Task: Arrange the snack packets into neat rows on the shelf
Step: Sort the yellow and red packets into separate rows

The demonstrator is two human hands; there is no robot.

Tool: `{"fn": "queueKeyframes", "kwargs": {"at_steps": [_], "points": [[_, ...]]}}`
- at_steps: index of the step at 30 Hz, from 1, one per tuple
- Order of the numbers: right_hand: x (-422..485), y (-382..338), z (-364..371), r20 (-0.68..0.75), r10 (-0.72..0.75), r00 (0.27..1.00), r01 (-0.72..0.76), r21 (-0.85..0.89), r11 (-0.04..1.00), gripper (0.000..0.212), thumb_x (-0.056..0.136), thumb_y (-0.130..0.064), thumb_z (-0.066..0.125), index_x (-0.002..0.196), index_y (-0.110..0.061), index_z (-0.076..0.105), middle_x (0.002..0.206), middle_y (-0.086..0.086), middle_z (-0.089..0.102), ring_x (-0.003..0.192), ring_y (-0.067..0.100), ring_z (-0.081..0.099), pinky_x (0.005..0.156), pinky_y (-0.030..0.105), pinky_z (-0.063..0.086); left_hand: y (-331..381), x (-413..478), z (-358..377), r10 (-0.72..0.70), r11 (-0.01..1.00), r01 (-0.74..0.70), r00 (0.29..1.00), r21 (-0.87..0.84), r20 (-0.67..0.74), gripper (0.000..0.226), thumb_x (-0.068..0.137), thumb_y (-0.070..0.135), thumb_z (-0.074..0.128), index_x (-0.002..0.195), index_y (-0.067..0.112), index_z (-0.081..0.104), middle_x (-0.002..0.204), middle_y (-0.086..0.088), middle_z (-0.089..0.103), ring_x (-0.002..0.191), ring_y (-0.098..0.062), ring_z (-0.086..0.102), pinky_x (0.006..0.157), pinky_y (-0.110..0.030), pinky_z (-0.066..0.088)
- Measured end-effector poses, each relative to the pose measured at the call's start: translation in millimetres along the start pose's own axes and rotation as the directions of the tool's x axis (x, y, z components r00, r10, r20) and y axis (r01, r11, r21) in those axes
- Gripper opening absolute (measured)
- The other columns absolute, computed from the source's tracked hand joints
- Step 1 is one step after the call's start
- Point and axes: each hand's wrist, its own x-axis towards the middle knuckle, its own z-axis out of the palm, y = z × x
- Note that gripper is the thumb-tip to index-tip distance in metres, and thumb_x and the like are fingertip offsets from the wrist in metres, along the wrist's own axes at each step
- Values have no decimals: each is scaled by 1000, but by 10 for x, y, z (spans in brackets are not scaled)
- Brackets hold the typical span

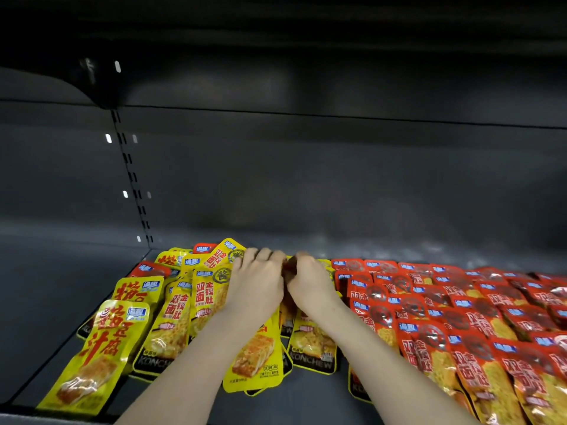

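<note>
Snack packets (pixel 171 317), glossy flat pouches, yellow, red

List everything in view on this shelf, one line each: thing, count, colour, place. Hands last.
yellow packets: many, overlapping, uncountable; yellow with red lettering; jumbled pile on shelf's left part.
red packets: many; red; overlapping rows on the right.
stray red packets: at least two; red; back edge of yellow pile.
shelf: one; dark grey; under everything.
back wall: one; dark grey; behind.
slotted upright: one; black; back left.
left hand: one; on the yellow pile's middle, grip hidden.
right hand: one; close beside it, grip hidden.
</note>
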Motion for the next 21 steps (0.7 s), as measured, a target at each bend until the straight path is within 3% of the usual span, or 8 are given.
{"fn": "queueKeyframes", "kwargs": {"at_steps": [7,11,15,18,21], "points": [[-1,-6,-124,-130,49,990,-8,301,954,11,86,-11,55,94,-9,62,95,7,68,93,24,63,79,31,49,-21,10,-6,-9,999,5,997,-53,-76,34,97,27,39,130,26,44,129,8,52,126,-17,38,101,-34,29],[-30,14,-172,-196,47,979,24,348,937,10,91,-14,52,98,-13,59,85,-4,61,86,16,61,75,28,49,-14,6,-23,-16,996,7,995,-92,-100,37,98,31,39,134,25,42,132,6,50,128,-17,38,102,-34,30],[-33,35,-231,-319,79,944,65,416,907,8,92,-14,48,94,-16,56,88,-3,62,85,17,60,76,32,49,-26,10,-36,-48,980,27,994,-197,-103,39,97,32,41,135,22,42,133,4,53,129,-17,41,103,-36,31],[-32,44,-300,-397,119,910,99,487,868,9,93,-13,46,95,-21,52,94,-4,60,88,15,58,78,29,47,-2,17,-61,-41,942,9,995,-336,-86,38,97,30,46,133,20,44,127,4,58,123,-17,48,100,-36,36],[-44,22,-393,-434,107,895,139,499,856,11,94,-13,45,98,-19,54,96,-5,60,90,13,58,80,29,48,74,7,-143,-39,806,-3,998,-591,-58,38,95,27,50,131,19,45,113,5,64,100,-6,61,89,-25,48]]}}
